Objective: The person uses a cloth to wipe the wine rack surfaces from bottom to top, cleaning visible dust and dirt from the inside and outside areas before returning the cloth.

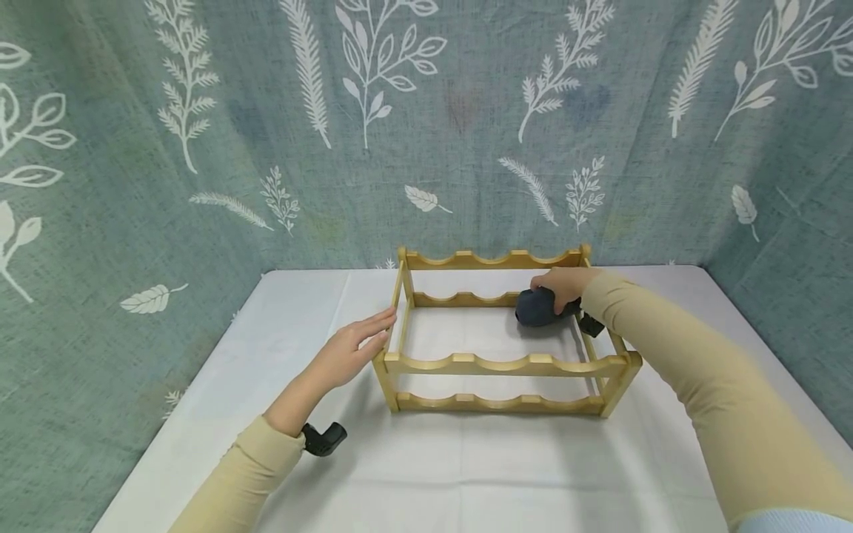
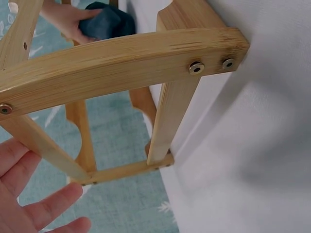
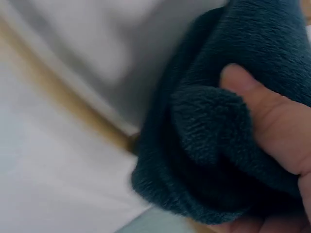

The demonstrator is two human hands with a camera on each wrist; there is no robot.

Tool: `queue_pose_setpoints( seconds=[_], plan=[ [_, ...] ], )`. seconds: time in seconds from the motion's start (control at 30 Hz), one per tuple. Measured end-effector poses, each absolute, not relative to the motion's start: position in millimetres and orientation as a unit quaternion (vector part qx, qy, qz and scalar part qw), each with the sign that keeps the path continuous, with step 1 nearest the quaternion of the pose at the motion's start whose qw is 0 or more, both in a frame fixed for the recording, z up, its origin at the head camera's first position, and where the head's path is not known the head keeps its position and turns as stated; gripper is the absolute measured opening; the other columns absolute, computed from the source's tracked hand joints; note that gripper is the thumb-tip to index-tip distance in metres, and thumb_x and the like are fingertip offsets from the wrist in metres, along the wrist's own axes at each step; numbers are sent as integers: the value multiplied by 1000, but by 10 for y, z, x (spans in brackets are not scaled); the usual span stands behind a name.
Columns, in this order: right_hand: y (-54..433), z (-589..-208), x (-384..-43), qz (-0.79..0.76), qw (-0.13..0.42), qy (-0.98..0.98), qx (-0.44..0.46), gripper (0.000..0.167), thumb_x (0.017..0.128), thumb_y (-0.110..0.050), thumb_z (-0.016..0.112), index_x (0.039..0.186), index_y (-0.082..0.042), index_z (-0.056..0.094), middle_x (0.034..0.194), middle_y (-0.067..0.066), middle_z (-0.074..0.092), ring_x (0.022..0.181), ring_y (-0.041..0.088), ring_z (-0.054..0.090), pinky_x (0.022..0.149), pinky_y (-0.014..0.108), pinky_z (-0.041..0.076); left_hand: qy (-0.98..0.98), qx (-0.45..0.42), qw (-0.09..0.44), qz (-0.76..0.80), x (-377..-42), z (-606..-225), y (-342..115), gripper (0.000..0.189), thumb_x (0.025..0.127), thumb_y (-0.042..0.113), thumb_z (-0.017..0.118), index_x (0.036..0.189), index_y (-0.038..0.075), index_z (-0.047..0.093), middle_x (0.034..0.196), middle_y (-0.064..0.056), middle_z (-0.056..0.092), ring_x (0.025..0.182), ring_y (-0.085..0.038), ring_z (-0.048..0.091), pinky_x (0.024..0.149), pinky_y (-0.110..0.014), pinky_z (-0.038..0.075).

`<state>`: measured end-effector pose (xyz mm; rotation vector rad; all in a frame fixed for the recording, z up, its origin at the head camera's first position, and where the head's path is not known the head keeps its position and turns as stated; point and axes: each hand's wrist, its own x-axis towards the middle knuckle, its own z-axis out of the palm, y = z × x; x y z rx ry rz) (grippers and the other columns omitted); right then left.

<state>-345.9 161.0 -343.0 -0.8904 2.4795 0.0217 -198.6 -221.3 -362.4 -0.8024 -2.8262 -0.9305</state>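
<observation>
A two-tier wooden bottle rack (image 1: 473, 365) with scalloped rails stands on the white table. My left hand (image 1: 346, 354) is at the rack's left side, its fingertips against the upper side rail. In the left wrist view the fingers (image 2: 53, 206) are extended and spread beside the wood. Toward the rack's back right, my right hand (image 1: 563, 285) grips a bunched dark blue cloth (image 1: 535, 307). Seen from the right wrist, the cloth (image 3: 209, 121) is plush and folded, with the thumb (image 3: 272, 111) pressed on it; the other fingers are mostly hidden under it.
A white cloth (image 1: 426, 474) covers the table. Behind and at both sides hangs a green-blue curtain (image 1: 460, 163) with white leaf prints, close to the rack's back. A black wrist device (image 1: 324, 439) sits on the left forearm.
</observation>
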Motion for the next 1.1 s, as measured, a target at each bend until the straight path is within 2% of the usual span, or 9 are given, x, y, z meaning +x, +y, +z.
queue_pose_setpoints(
  seconds=[0.13,0.3,0.5,0.63,0.8,1.1],
  plan=[
    [1378,-3294,-3392,-9,263,900,-348,53,83,-9,68,130,-4,44,128,21,49,116,36,47,91,45,42,-917,-262,35,-299,-1981,-3625,-2208,43,100,30,38,136,9,44,144,-3,37,132,-27,34,105,-48,29],
    [866,-3239,-3380,-81,221,895,-379,57,84,-15,67,134,-7,42,132,18,47,120,33,45,95,43,40,-917,-257,40,-302,-1972,-3624,-2227,43,99,30,38,136,9,45,144,-2,38,131,-26,35,105,-47,29],
    [274,-3463,-3451,-132,174,899,-379,60,83,-20,68,136,-12,40,133,13,48,120,27,47,98,38,39,-916,-256,42,-306,-1969,-3634,-2229,42,99,31,39,135,11,47,143,-2,39,131,-24,36,105,-46,30],
    [58,-3638,-3500,-119,168,904,-374,60,82,-18,69,135,-13,42,133,12,48,121,26,46,99,37,39,-916,-254,45,-307,-1970,-3641,-2218,42,99,31,39,135,12,48,143,-2,40,131,-24,36,105,-46,30],
    [133,-3746,-3548,-91,172,913,-360,60,82,-16,70,135,-13,42,132,13,48,121,27,46,99,38,38,-917,-254,46,-304,-1978,-3649,-2189,41,99,30,39,134,12,48,142,-2,40,131,-24,36,105,-46,30],
    [792,-3639,-3539,-81,186,919,-338,57,81,-12,70,132,-8,44,130,18,49,119,33,47,96,43,40,-916,-253,50,-309,-1979,-3652,-2181,41,100,28,38,135,10,47,143,-1,39,131,-23,35,105,-45,29]
  ],
)
